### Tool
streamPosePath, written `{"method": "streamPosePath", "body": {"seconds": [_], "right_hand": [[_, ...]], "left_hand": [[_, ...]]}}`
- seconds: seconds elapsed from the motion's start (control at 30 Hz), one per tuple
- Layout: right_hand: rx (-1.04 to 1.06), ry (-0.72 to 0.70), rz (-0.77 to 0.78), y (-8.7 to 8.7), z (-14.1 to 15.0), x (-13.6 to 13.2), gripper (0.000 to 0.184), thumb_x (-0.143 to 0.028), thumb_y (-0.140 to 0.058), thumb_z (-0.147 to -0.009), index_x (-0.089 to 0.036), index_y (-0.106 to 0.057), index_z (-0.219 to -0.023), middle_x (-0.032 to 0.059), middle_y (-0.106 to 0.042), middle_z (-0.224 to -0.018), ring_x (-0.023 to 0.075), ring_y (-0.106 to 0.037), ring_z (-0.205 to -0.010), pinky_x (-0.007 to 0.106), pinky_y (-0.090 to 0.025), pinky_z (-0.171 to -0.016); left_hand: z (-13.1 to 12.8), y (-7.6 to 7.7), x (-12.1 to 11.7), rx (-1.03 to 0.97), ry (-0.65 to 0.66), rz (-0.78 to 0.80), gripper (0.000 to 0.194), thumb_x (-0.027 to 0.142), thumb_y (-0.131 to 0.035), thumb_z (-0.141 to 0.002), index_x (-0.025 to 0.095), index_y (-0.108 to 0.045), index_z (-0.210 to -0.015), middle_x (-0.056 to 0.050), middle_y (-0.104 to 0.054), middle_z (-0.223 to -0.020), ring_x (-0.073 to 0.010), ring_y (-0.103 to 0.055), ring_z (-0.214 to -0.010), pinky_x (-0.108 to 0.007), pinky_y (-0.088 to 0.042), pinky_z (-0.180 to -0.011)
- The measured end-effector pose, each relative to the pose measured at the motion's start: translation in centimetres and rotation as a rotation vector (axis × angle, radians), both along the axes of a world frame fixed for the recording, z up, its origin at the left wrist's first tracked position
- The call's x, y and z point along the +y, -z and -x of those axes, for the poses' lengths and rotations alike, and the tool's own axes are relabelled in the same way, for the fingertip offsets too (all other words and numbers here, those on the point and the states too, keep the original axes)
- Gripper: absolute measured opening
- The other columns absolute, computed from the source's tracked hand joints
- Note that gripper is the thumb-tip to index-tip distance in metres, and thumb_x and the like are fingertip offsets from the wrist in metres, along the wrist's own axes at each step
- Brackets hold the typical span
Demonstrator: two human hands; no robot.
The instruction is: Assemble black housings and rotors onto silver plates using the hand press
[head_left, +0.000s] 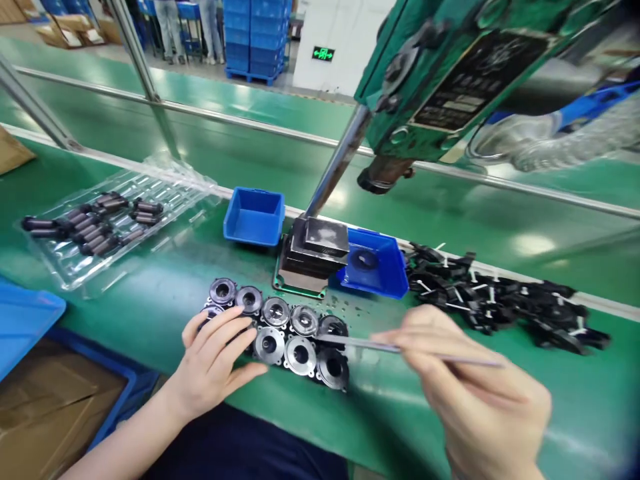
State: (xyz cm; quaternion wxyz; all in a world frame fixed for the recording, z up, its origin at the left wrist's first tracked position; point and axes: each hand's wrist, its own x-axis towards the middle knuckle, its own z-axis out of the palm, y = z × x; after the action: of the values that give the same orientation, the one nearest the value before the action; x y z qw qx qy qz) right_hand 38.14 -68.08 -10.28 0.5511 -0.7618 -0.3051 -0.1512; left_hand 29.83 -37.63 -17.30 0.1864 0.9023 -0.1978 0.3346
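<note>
The right hand (465, 380) grips a thin metal rod (357, 343) among round parts (292, 355) in two rows on the worktop (395, 413); the left hand (215, 360) touches them, unclenched. Work seems underway; the finished count is unclear.

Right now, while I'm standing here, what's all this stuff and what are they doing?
A person is working on two rows of small round parts on a green table. Their left hand is spread over the left end of the rows. Their right hand holds a thin metal tool, its tip at the parts near the right end. Behind the rows stands a big green machine. A pile of black pieces lies to the right.
</note>
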Motion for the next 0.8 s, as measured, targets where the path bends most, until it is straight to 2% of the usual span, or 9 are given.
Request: {"method": "streamPosePath", "body": {"seconds": [0.1, 0.2, 0.3, 0.43, 0.53, 0.63, 0.8], "right_hand": [[0.019, -0.253, 0.097, 0.4, 1.0, 2.2, 0.034, -0.006, -0.066, -0.092, -0.027, -0.074, -0.117, 0.0044, -0.079, -0.099, 0.0213, -0.070, -0.080, 0.041, -0.055, -0.072], [0.014, -0.335, 0.110, 1.3, 0.9, 4.1, 0.027, -0.008, -0.065, -0.095, -0.024, -0.073, -0.115, 0.0046, -0.079, -0.100, 0.0187, -0.070, -0.080, 0.039, -0.056, -0.075], [0.017, -0.335, 0.098, 1.9, 0.7, 5.0, 0.025, -0.007, -0.065, -0.095, -0.022, -0.073, -0.113, 0.0042, -0.079, -0.098, 0.0172, -0.068, -0.081, 0.037, -0.055, -0.074], [0.057, -0.323, 0.082, 2.1, 0.8, 4.9, 0.028, -0.004, -0.066, -0.093, -0.022, -0.073, -0.112, 0.0035, -0.079, -0.095, 0.0165, -0.067, -0.079, 0.037, -0.055, -0.074], [0.088, -0.324, 0.052, 2.1, 1.0, 4.6, 0.028, -0.003, -0.066, -0.092, -0.022, -0.074, -0.110, 0.0037, -0.079, -0.092, 0.0170, -0.067, -0.076, 0.038, -0.056, -0.072], [0.075, -0.260, 0.027, 2.3, 0.9, 4.5, 0.029, -0.002, -0.066, -0.091, -0.022, -0.074, -0.110, 0.0038, -0.079, -0.095, 0.0175, -0.067, -0.078, 0.038, -0.056, -0.072], [-0.041, -0.162, 0.135, 2.6, 0.7, 4.8, 0.033, -0.002, -0.067, -0.091, -0.022, -0.072, -0.116, 0.0051, -0.078, -0.104, 0.0169, -0.065, -0.083, 0.036, -0.055, -0.074]], "left_hand": [[0.0, 0.0, -0.3, 0.005, 0.030, -0.007, 0.046, 0.036, -0.080, -0.088, 0.020, -0.063, -0.127, -0.010, -0.079, -0.114, -0.0269, -0.070, -0.120, -0.046, -0.029, -0.123], [0.2, 0.1, -0.2, 0.020, 0.091, -0.029, 0.043, 0.027, -0.081, -0.087, 0.020, -0.065, -0.126, -0.007, -0.079, -0.116, -0.0245, -0.069, -0.123, -0.044, -0.023, -0.126], [0.4, 0.2, 0.1, 0.044, 0.135, -0.042, 0.035, 0.020, -0.079, -0.088, 0.021, -0.069, -0.121, -0.004, -0.080, -0.116, -0.0225, -0.068, -0.125, -0.042, -0.020, -0.127], [0.5, 0.3, 0.3, 0.053, 0.158, -0.013, 0.023, 0.016, -0.076, -0.091, 0.021, -0.072, -0.113, -0.002, -0.081, -0.112, -0.0207, -0.069, -0.123, -0.041, -0.020, -0.126], [0.4, 0.3, 0.3, 0.059, 0.172, 0.003, 0.020, 0.015, -0.075, -0.091, 0.020, -0.073, -0.111, -0.001, -0.081, -0.112, -0.0204, -0.068, -0.123, -0.041, -0.021, -0.126], [0.3, 0.2, 0.3, 0.063, 0.178, 0.013, 0.019, 0.014, -0.074, -0.092, 0.021, -0.073, -0.110, -0.001, -0.081, -0.112, -0.0196, -0.067, -0.124, -0.041, -0.021, -0.126], [0.3, 0.4, 0.4, 0.070, 0.189, 0.020, 0.021, 0.013, -0.076, -0.090, 0.021, -0.074, -0.110, -0.002, -0.081, -0.113, -0.0191, -0.066, -0.126, -0.040, -0.022, -0.125]]}}
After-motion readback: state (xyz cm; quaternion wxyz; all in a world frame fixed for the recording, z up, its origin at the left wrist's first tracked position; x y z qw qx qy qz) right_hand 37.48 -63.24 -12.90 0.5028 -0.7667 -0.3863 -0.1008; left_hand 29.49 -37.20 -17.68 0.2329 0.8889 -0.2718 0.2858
